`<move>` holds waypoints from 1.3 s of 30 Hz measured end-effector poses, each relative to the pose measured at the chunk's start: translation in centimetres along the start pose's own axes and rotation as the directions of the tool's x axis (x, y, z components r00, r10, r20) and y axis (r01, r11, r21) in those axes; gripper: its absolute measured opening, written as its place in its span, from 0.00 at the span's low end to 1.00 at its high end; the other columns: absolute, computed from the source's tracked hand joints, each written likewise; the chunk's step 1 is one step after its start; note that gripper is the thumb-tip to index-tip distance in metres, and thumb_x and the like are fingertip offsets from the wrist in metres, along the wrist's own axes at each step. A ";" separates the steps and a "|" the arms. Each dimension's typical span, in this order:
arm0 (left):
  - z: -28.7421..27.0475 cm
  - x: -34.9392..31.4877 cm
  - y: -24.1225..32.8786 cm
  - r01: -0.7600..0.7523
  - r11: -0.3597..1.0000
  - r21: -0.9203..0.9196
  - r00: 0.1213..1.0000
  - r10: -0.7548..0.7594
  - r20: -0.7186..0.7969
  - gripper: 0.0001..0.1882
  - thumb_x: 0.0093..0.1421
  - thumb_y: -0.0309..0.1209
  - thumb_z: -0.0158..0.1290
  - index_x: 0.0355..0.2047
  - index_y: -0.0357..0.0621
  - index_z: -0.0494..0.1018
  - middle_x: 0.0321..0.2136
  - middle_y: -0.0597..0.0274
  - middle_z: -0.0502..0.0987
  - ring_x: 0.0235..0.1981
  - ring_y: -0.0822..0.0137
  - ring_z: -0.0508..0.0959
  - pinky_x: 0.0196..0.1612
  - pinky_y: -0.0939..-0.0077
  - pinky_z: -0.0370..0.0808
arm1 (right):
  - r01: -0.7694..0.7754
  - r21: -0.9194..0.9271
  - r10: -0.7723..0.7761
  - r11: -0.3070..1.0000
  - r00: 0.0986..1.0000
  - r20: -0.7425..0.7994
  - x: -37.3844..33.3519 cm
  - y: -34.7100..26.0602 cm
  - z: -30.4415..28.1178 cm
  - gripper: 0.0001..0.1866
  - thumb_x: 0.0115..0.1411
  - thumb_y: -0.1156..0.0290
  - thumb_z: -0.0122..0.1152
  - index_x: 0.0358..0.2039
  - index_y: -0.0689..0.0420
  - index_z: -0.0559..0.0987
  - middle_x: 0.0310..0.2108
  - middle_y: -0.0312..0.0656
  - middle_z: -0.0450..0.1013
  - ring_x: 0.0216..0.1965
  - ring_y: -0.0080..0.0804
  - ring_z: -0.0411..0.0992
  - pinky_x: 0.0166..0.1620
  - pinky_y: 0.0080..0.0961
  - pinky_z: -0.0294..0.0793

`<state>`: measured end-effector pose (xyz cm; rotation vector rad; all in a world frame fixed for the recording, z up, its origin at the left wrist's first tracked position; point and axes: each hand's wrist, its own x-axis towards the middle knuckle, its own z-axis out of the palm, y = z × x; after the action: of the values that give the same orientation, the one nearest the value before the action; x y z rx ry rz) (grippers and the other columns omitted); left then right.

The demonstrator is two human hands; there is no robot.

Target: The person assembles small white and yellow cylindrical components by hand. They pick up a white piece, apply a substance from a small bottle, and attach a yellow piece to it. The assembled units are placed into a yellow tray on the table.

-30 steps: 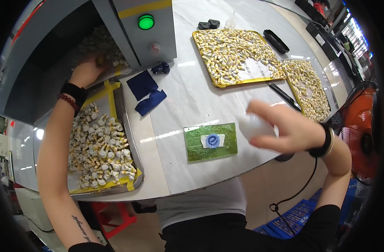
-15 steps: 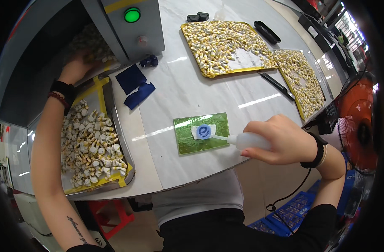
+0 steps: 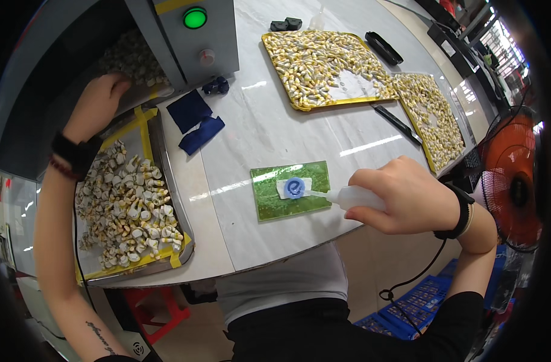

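Note:
My right hand [image 3: 408, 196] is wrapped round a translucent white squeeze bottle [image 3: 361, 198] with a thin nozzle. The nozzle tip is at the edge of a round blue piece [image 3: 295, 188], which has a dark curl on it and lies on a small white patch. Under the patch is a green rectangular plate [image 3: 266, 205] on the table. My left hand [image 3: 94, 105] is at the opening of a grey machine, beside a heap of small whitish pieces [image 3: 134, 60]. Its fingers are curled together; what they hold, if anything, is hidden.
Below my left hand, a metal tray [image 3: 185, 232] edged with yellow tape holds many white-and-yellow pieces. The grey machine [image 3: 206, 36] shows a lit green button. Dark blue scraps [image 3: 190, 111], two yellow-edged trays [image 3: 299, 107], a black cutter [image 3: 397, 123] and an orange fan [image 3: 510, 181] surround the work area.
My left hand has drawn back a little from the heap in the machine, and its forearm has shifted left. The bottle stays at the blue piece.

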<state>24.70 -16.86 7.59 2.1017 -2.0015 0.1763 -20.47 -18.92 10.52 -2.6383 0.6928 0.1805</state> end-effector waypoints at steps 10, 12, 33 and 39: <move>-7.3 -9.8 10.7 0.117 0.935 -0.335 0.992 -0.124 0.001 0.10 0.62 0.29 0.43 0.25 0.36 0.63 0.15 0.62 0.60 0.18 0.74 0.59 0.22 0.77 0.56 | 0.015 0.000 -0.015 1.000 1.000 -0.008 0.1 0.1 0.1 0.16 0.51 0.60 0.62 0.24 0.61 0.72 0.11 0.48 0.67 0.17 0.50 0.70 0.23 0.38 0.68; -7.5 -12.1 12.6 0.114 0.920 -0.374 0.993 -0.116 0.018 0.08 0.60 0.28 0.42 0.26 0.35 0.65 0.17 0.59 0.64 0.17 0.69 0.63 0.23 0.77 0.58 | 0.005 0.008 -0.005 1.000 1.000 -0.011 0.0 0.3 0.3 0.16 0.51 0.60 0.62 0.25 0.61 0.72 0.11 0.49 0.67 0.17 0.50 0.70 0.23 0.39 0.68; -0.3 -23.9 17.3 0.390 -0.240 -0.889 0.918 0.183 0.353 0.19 0.60 0.40 0.48 0.24 0.32 0.70 0.20 0.57 0.71 0.21 0.65 0.70 0.26 0.76 0.67 | -0.032 0.193 0.040 0.981 0.998 -0.038 -0.1 1.2 1.1 0.15 0.50 0.61 0.63 0.29 0.61 0.74 0.14 0.48 0.69 0.18 0.48 0.70 0.23 0.33 0.67; 4.4 -25.9 18.9 0.338 -0.506 -0.794 0.934 0.286 0.215 0.12 0.61 0.32 0.49 0.34 0.31 0.70 0.23 0.54 0.75 0.22 0.67 0.73 0.24 0.78 0.66 | 0.010 0.407 0.096 0.914 0.966 -0.241 2.7 2.0 1.1 0.19 0.50 0.61 0.65 0.33 0.65 0.75 0.21 0.41 0.70 0.22 0.25 0.68 0.25 0.21 0.66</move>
<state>4.01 6.42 -1.45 0.6177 -0.8738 -1.6471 -19.15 -21.29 8.22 -2.2635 0.7769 -0.2738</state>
